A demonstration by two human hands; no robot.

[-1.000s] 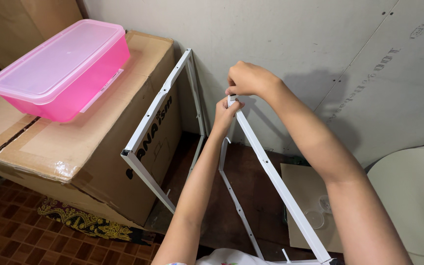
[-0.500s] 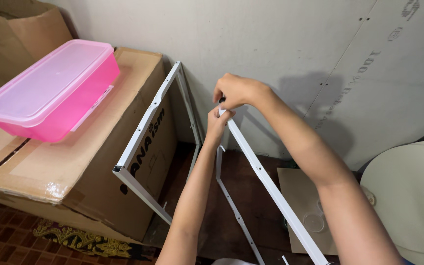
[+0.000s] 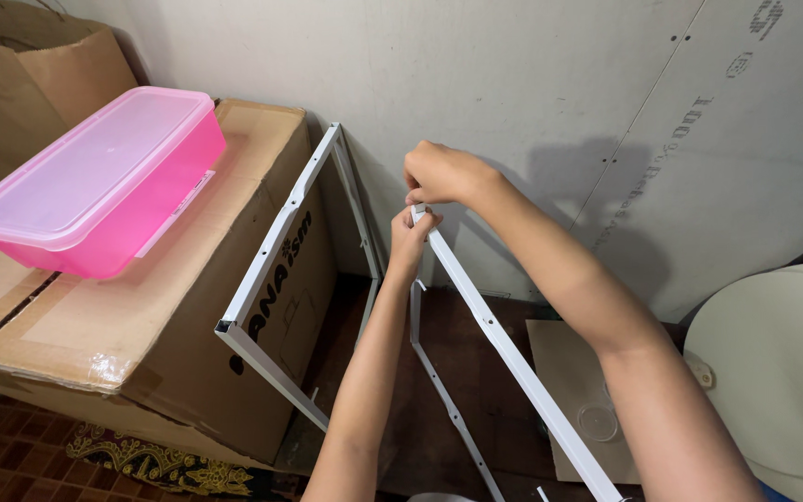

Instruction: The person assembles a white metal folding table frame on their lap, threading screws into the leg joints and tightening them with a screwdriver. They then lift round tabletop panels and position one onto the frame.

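At far left, on the large cardboard box (image 3: 141, 316): a pink plastic container (image 3: 95, 181) with translucent lid, parked flat on the box top, well apart from the work. Just right of the box, leaning against its side and reaching toward the wall (image 3: 513, 93): a white metal frame section (image 3: 276, 251), angle profile, small holes punched along its length, lower corner bent into a joint near the floor. At centre, close to the wall: left hand (image 3: 413, 234) raised from below, fingers pinched on the top end of the white metal rail (image 3: 504, 349), apparently steadying that end from beneath. Directly above, right hand (image 3: 439, 174) curled down over the same end, fingertips closed on the rail tip or on a small part there; too small to tell which. Both hands grasping, touching each other at the rail end, presumably to keep the corner aligned. Rail itself: long, straight, white, perforated, sloping from the hands down to the lower right edge of view. Beneath it, a second thinner white bar (image 3: 443, 390) descending toward the floor. At far right: a rounded cream-coloured lid (image 3: 773, 372), partly cut off.
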